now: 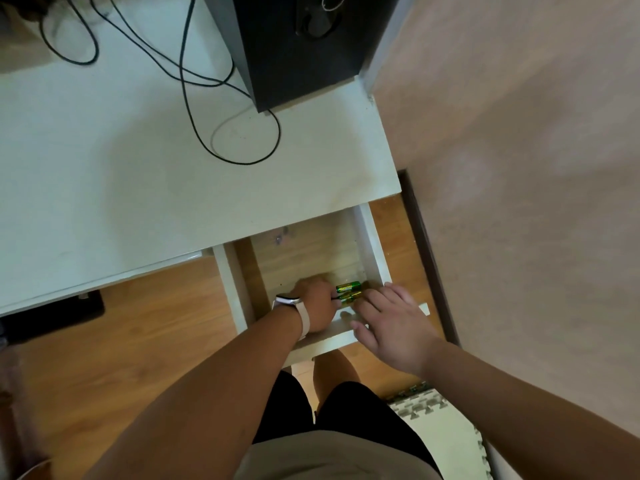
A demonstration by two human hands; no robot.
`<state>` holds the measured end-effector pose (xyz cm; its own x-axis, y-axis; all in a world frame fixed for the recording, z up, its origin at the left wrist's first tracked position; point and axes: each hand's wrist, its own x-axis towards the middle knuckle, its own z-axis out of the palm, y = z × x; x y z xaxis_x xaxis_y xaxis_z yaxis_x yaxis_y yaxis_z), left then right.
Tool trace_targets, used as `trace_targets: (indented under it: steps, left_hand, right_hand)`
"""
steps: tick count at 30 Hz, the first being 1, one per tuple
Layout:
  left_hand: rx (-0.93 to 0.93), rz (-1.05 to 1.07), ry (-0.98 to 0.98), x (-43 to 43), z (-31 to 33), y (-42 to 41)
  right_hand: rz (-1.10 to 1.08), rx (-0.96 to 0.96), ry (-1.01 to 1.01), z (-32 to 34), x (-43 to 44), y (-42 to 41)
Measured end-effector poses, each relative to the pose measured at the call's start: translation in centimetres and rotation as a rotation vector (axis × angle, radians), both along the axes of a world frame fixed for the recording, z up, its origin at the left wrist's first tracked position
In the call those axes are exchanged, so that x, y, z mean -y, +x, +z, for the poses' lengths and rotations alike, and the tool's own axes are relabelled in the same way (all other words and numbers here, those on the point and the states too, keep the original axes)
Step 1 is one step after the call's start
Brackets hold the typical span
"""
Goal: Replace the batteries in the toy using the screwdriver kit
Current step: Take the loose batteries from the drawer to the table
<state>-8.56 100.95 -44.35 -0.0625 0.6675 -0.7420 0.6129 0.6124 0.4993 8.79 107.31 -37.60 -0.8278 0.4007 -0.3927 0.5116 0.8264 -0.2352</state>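
L hand (313, 303) grips batts (348, 292), in drawer (374, 244) — R hand (391, 323) flat

Drawer (374, 244) open above; desk (138, 168) covers its back; left hand (313, 303), 2 batteries (348, 292), right hand (391, 323) crowd its front.

The picture is dim and flat, lit by soft indoor light with no glare. The white desk (121, 161) takes a faint greenish cast. The open drawer (311, 258) lies in soft shadow, darkest along its left wall. Straight lines bend near the frame's edges. Detail is soft, and print on the green batteries (348, 292) is unreadable.
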Motion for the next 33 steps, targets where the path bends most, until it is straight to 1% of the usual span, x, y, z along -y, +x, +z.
trace_targets:
  steps: [6,13,18,23,25,27,30,32,33]
  left_hand:
    - [0.022,0.021,0.091,1.2,0.4,-0.1]
    - [0.057,0.035,0.073,1.2,0.6,0.4]
    - [0.071,0.140,0.106,1.7,0.8,0.6]
    - [0.056,0.123,0.044,2.3,1.3,-0.3]
    - [0.050,0.148,0.017,2.6,1.8,-0.6]
    - [0.063,0.250,0.013,3.1,2.6,-1.0]
    - [0.093,0.520,0.056,4.2,4.3,-1.6]
    - [0.134,0.680,0.088,5.1,5.6,-2.2]
    - [0.165,0.748,0.103,5.6,6.3,-2.5]
  right_hand:
    - [0.018,0.001,-0.016,0.1,0.0,0.2]
    - [0.042,-0.010,-0.007,0.1,0.0,0.4]
    - [0.064,0.017,-0.025,0.2,-0.2,0.3]
    - [0.085,0.056,-0.065,0.8,-0.5,0.0]
    - [0.092,0.057,-0.073,0.9,-0.5,0.1]
    - [0.116,0.027,-0.060,0.8,-0.6,-0.2]
    - [0.155,-0.008,-0.067,1.0,-1.1,-1.8]
    - [0.175,0.050,-0.123,1.3,-1.7,-3.5]
    - [0.189,0.110,-0.165,1.2,-2.1,-4.4]
